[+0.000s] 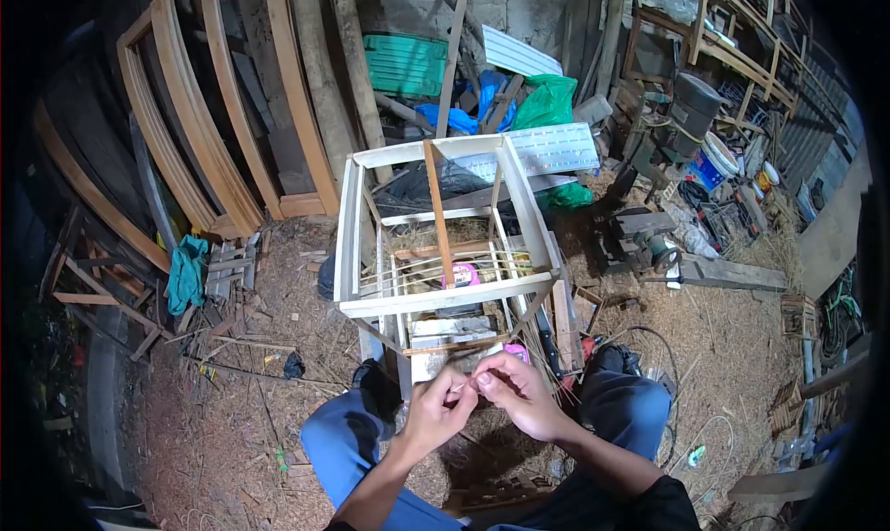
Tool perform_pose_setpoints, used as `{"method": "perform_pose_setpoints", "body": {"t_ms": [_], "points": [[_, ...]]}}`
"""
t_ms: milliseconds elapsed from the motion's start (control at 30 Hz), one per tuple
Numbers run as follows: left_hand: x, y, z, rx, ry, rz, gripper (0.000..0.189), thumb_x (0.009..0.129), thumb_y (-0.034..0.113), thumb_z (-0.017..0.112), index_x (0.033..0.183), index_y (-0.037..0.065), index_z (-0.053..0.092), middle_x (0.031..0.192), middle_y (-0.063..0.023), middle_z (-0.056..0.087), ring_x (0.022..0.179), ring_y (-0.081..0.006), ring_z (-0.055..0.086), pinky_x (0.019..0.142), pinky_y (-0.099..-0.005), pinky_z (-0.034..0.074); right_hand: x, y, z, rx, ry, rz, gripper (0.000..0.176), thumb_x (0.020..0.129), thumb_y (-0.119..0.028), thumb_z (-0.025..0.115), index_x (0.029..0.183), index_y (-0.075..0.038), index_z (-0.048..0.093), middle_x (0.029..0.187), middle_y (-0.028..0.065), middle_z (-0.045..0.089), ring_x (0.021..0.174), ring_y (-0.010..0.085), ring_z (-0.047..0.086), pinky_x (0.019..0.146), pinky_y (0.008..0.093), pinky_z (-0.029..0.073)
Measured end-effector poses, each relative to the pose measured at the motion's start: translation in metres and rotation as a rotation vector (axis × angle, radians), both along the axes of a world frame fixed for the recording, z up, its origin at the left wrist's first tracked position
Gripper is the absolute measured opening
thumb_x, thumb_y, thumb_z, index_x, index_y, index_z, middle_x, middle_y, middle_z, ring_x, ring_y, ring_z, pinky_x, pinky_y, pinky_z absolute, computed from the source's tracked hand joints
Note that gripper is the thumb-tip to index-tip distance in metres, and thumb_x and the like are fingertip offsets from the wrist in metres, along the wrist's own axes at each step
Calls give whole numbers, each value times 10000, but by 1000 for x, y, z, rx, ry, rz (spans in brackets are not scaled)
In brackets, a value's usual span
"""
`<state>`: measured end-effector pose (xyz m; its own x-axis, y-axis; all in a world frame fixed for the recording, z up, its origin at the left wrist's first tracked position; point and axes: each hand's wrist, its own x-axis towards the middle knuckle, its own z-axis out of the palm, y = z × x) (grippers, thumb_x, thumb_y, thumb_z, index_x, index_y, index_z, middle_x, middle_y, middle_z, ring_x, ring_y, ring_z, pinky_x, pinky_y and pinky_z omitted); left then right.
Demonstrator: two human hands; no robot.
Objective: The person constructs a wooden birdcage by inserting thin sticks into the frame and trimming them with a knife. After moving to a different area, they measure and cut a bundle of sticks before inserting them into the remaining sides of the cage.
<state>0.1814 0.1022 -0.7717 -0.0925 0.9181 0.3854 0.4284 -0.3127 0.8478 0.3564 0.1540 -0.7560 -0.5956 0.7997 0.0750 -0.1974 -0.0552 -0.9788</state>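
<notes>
Fingers (461, 397) of both hands are pinched in tight, tips meeting at the centre, closed on a thin sliver (466, 383), pale and too small to identify. The left hand (438, 410) curls in from 7 o'clock and the right hand (521, 396) from 5 o'clock, touching at the fingertips, low over the lap between two blue-jeaned knees (338, 443).

Right ahead at 12 o'clock, close against the hands, stands an open wooden frame (445, 300) of pale rails. Thin rods are strung across it and one brown slat (437, 214) stands upright in the middle. Its front rail sits just above the fingertips, blocking the way forward. Something pink (461, 274) lies inside it.

At 1 o'clock, a dark-handled tool (547, 342) leans beside the frame. At 2 o'clock, a machine (647, 239) sits on the straw. At 9 o'clock, a green cloth (187, 271) hangs over scrap wood. At 10 o'clock, curved timber frames (190, 127) lean on the wall. Beyond the frame at 12 are a blue tarp (461, 116) and a green bag (547, 100).
</notes>
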Motion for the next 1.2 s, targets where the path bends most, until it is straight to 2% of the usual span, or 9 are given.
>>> {"method": "perform_pose_setpoints", "body": {"t_ms": [200, 267, 333, 433, 500, 733, 800, 1000, 1200], "points": [[1, -3, 5, 20, -99, -89, 102, 929, 2, 707, 911, -10, 608, 717, -20, 672, 643, -6, 564, 530, -213, 449, 7, -4, -5, -258, 232, 121, 183, 1093, -196, 566, 1188, -41, 584, 909, -7, 553, 747, 64, 448, 666, 231, 381], [-1, -2, 1, 15, -83, -74, 104, 926, 1, 711, 915, -13, 608, 727, -20, 677, 651, -4, 569, 531, -209, 449, 8, -2, -3, -312, 471, 92, 183, 1093, -212, 563, 1185, -55, 584, 859, 12, 549, 704, 75, 434, 629, 243, 372], [-3, -1, -2, 5, -99, -83, 119, 922, 13, 723, 897, -6, 609, 692, -14, 662, 622, -2, 561, 520, -201, 439, 10, 1, 4, -230, 371, 71, 187, 1093, -214, 562, 1201, -62, 577, 817, 18, 539, 675, 73, 423, 598, 239, 360], [-7, 2, 3, 94, -35, -18, 129, 921, 20, 729, 870, 8, 611, 643, -3, 638, 571, -2, 539, 499, -203, 423, 16, 8, 13, -314, 197, 123, 174, 1086, -215, 573, 1168, -61, 570, 821, 29, 540, 652, 88, 430, 579, 252, 353], [-10, 3, 0, 105, -11, 7, 134, 918, 24, 733, 859, 16, 612, 615, 2, 618, 545, -6, 526, 488, -210, 417, 19, 13, 11, -285, 50, 254, 181, 1085, -169, 578, 1205, -34, 574, 823, 8, 554, 653, 68, 447, 574, 235, 369], [-11, 4, -2, 206, 139, 68, 147, 878, 49, 770, 834, 40, 630, 554, -5, 577, 463, -56, 533, 463, -245, 422, 27, 18, 20, -244, -42, 283, 195, 1086, -173, 573, 1204, -17, 571, 820, 15, 581, 648, 70, 483, 553, 234, 373], [-10, 5, -1, 240, 179, 71, 150, 870, 53, 776, 829, 43, 633, 554, -12, 581, 456, -67, 539, 463, -248, 428, 30, 21, 21, -237, -71, 391, 214, 1092, -188, 560, 1204, -6, 570, 832, 28, 607, 667, 84, 519, 590, 243, 423], [-9, 7, -7, 255, 183, 87, 139, 851, 47, 784, 823, 52, 648, 546, -18, 583, 432, -84, 535, 452, -256, 430, 37, 23, 25, -241, -75, 401, 230, 1097, -197, 543, 1201, 6, 573, 866, 52, 647, 780, 119, 632, 719, 282, 518], [-10, 6, -3, 287, 248, 99, 130, 856, 40, 774, 824, 51, 649, 543, -3, 570, 435, -64, 506, 444, -237, 402, 48, 27, 29, -245, -196, 436, 273, 1106, -267, 528, 1133, -3, 589, 860, 45, 650, 792, 127, 647, 733, 282, 525]]}}
